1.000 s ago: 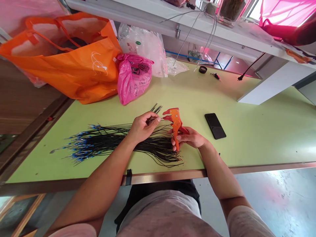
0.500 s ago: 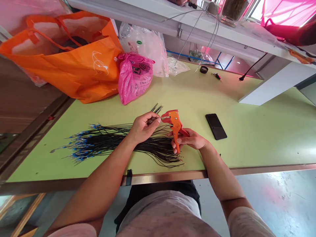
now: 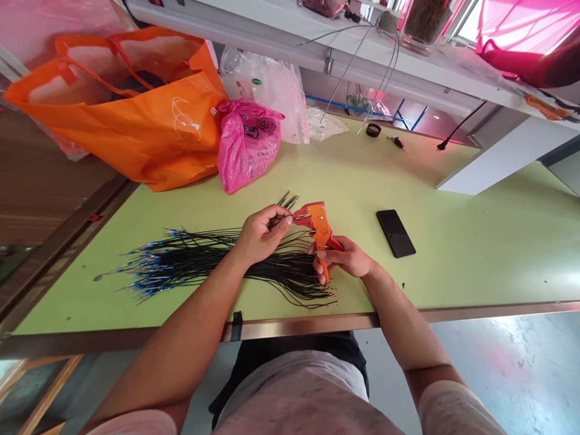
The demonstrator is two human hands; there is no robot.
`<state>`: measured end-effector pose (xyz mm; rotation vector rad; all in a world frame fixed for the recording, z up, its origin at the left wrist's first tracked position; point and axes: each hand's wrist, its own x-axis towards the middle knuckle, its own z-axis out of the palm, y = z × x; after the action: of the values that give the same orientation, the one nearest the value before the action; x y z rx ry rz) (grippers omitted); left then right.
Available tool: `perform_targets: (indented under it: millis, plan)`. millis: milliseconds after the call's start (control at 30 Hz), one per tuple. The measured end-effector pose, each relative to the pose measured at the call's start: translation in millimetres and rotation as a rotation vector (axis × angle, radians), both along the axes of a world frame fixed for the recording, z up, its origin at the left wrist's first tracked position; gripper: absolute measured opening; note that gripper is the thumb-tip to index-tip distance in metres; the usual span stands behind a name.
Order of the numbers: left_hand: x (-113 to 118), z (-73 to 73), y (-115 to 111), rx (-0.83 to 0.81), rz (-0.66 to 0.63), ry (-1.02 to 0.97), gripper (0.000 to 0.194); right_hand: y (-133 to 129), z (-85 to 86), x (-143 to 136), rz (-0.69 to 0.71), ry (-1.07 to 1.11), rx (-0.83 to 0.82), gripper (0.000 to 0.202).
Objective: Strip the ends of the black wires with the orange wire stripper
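Okay, head view: green bench (image 3: 344, 175), both hands above its near middle, tool between them.
Left hand (image 3: 264, 234): closed, thumb and forefinger pinching a thin black wire (image 3: 276, 222); fingertips right at the tool's head.
Right hand (image 3: 347, 258): wrapped around the handles of the wire stripper (image 3: 322, 234).
Wire stripper: orange and red, held roughly upright, head turned left, touching or just beside the left fingertips; too small to tell whether its jaws bite the wire.
Wire bundle (image 3: 193, 257): many black wires laid left to right on the bench, passing under the left wrist; blue and silver ends at left, bare copper-looking tips at right, near the right hand.
Short wire ends (image 3: 290, 200): a few sticking out on the far side of the left hand; cannot tell if held or lying.
Phone (image 3: 396, 233): black, on the bench, right of the right hand, apart from it.
Far left: big orange bag (image 3: 149, 133), pink bag (image 3: 249, 148) against its right side, clear plastic bag (image 3: 276, 78) behind.
Far middle: black ring (image 3: 373, 134), then keys (image 3: 397, 142), then plug (image 3: 441, 145) further right.
Shelf (image 3: 453, 78): white, over the far side, glass jar (image 3: 421, 25) on it.
Near edge: black tape (image 3: 236, 326).
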<state>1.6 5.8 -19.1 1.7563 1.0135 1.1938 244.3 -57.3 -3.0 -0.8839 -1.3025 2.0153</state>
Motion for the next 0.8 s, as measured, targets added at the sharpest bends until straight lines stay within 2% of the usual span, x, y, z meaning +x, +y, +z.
perform_targets:
  millis: [333,633,800]
  plan:
    - [-3,4.6,-3,0.095,-0.022,0.007,0.020,-3,0.9,-4,-0.031,0.002,0.019,0.039]
    - [-5,12.7,-8,0.161,0.046,0.107,0.020,-6,2.6,-13,-0.076,-0.019,0.057,0.035]
    - [-5,15.3,-11,0.171,0.070,0.126,0.020,-11,3.1,-19,-0.150,-0.064,0.097,0.041]
